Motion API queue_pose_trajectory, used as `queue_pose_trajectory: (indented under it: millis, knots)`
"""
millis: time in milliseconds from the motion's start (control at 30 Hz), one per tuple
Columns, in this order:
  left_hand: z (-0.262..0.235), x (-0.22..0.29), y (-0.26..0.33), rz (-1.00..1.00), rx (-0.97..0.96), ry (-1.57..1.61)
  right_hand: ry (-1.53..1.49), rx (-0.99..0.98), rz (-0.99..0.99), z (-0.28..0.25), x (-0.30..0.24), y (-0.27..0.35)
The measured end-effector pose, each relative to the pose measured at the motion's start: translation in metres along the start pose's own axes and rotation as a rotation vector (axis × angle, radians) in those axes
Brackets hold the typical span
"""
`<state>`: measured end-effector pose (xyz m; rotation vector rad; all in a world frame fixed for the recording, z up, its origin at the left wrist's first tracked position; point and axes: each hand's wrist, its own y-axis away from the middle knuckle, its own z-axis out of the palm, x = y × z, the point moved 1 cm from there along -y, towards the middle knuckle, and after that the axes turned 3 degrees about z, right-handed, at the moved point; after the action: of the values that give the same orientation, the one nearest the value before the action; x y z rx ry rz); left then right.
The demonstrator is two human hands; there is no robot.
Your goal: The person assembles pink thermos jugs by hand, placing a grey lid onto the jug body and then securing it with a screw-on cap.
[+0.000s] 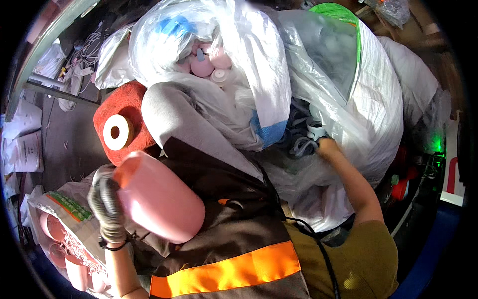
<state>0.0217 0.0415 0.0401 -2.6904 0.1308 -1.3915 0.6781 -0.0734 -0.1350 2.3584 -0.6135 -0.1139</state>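
Note:
A large pink plastic cup-shaped container (162, 199), open at one end, lies tilted across my lap. My left hand (105, 199), in a grey glove, is closed on its rim by the open end. My right hand (327, 148) reaches into a clear plastic bag (328, 172) on the right. It is beside grey loop-shaped parts (302, 145) and a light grey ring-like piece (315, 129). The right fingers are largely hidden, so I cannot make out whether they grip anything.
An open white bag (264, 84) of pink rounded parts (201, 66) stands ahead. A red cone of yarn (122, 102) sits left of my knee. Lower left, a sack (74, 212) holds pink containers (76, 273) and shavings. A metal frame (42, 55) rises at far left.

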Motion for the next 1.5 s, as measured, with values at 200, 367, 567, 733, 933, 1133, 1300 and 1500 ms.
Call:
queue_pose_trajectory:
  millis: [200,367,567,733,933,1133,1300,1500]
  knots:
    - [0.012,-0.032,0.022,0.004,0.047,0.098,0.464,0.075,0.022,0.058,-0.047,-0.034]
    - [0.012,-0.031,0.004,-0.265,-0.086,0.707,0.383,0.435,-0.529,0.053,-0.045,-0.014]
    - [0.009,-0.051,-0.001,-0.314,-0.285,0.841,0.227,0.096,-0.667,0.026,-0.07,0.033]
    - [-0.023,-0.053,-0.006,-0.363,-0.545,0.843,0.613,-0.037,-0.649,0.009,-0.138,0.066]
    - [-0.024,-0.042,-0.029,-0.153,-0.786,0.688,0.292,-0.265,-0.504,-0.027,-0.168,0.095]
    - [-0.006,-0.058,-0.024,-0.148,-0.796,0.713,0.122,-0.119,-0.821,-0.052,-0.191,0.156]
    - [-0.008,-0.058,-0.019,-0.115,-0.762,0.778,0.02,0.16,-0.779,-0.135,-0.218,0.206]
    - [-0.027,-0.049,-0.021,-0.131,-0.56,0.692,-0.796,0.049,-0.779,-0.194,-0.265,0.21]
